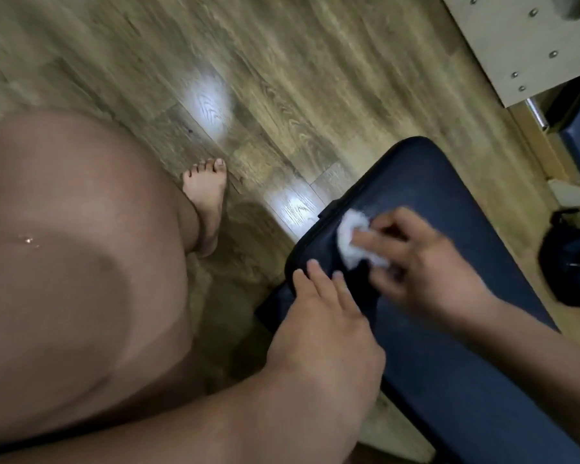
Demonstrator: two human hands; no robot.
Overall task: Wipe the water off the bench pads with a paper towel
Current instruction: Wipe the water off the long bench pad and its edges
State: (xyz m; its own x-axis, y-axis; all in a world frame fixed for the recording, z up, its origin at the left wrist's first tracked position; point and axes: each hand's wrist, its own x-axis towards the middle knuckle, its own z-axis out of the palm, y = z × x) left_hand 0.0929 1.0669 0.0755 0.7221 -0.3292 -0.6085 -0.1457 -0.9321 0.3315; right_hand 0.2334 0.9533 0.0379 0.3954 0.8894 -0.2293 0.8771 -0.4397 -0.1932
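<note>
Right hand, blurry, grip closed on a crumpled white paper towel, pressing it on the long dark blue padded bench pad near its far end. Left hand open, flat on the pad's edge, just beside the towel. Most of the pad running back toward the body, right hand nearer.

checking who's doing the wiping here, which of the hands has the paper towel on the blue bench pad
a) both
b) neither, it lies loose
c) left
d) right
d: the right hand presses the white paper towel onto the bench pad, while the left hand only rests at the pad's edge.
</note>
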